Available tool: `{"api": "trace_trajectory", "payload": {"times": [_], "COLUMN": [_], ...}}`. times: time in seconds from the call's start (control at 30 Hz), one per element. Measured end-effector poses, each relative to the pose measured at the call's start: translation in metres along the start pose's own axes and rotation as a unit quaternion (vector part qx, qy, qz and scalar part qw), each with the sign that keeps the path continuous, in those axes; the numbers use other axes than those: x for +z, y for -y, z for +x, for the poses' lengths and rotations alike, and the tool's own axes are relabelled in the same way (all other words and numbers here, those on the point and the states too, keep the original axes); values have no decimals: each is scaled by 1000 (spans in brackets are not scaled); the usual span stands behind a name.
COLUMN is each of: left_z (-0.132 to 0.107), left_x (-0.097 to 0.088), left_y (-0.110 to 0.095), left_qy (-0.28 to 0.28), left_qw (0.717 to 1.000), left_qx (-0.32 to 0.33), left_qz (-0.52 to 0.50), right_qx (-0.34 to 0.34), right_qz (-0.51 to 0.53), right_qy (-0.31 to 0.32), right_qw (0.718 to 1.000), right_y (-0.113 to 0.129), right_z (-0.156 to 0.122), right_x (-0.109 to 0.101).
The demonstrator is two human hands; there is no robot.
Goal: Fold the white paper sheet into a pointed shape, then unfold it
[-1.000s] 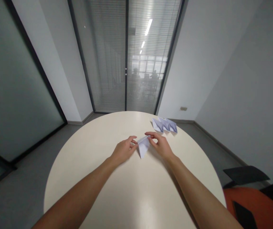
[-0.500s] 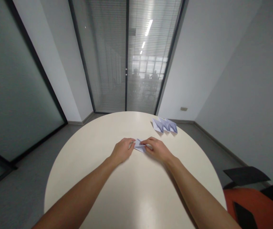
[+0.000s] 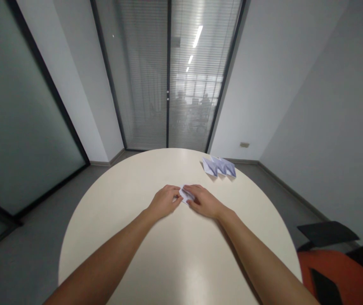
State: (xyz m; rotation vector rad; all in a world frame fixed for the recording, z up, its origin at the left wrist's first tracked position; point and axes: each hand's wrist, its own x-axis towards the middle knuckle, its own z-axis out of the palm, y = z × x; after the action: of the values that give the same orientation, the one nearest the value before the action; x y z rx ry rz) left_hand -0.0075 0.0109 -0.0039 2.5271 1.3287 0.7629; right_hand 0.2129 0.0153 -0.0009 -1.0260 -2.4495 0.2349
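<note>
A small folded piece of white paper lies flat on the round cream table, mostly covered by both hands. My left hand presses its left edge with curled fingers. My right hand lies over its right side, fingers bent down onto the fold. Only a narrow strip of the paper shows between the two hands.
Three folded white paper shapes sit in a row near the table's far right edge. An orange chair with black armrests stands at the lower right. Glass doors with blinds rise behind the table.
The paper, held up as a pointed shape a second ago, has been folded down flat onto the table. Both hands have closed in over it and press it.
</note>
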Motion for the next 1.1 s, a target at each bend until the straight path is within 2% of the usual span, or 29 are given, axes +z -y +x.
{"api": "trace_trajectory", "payload": {"times": [0.1, 0.23, 0.37, 0.63, 0.73, 0.87, 1.1], "left_z": [1, 2, 2, -1, -2, -1, 4], "left_x": [2, 9, 13, 12, 12, 16, 17], "left_y": [-3, -3, 0, -6, -8, -12, -5], "left_qy": [-3, -7, 16, 35, 41, 21, -1], "left_qw": [1000, 1000, 999, 994, 993, 993, 998], "left_qx": [2, -11, -5, 48, 44, 23, 11], "left_qz": [-3, 2, 34, 95, 106, 118, 57], "right_qx": [5, 57, 97, 133, 141, 135, 118], "right_qz": [-14, -18, -17, -45, -47, -39, -33], "right_qy": [35, 90, 127, 154, 168, 172, 163], "right_qw": [999, 994, 987, 978, 974, 975, 979], "right_y": [-6, -7, -5, 3, 5, 1, -3], "right_z": [-2, -4, -6, -1, 0, -1, -1], "right_x": [7, 9, 8, 10, 9, 6, 3]}}
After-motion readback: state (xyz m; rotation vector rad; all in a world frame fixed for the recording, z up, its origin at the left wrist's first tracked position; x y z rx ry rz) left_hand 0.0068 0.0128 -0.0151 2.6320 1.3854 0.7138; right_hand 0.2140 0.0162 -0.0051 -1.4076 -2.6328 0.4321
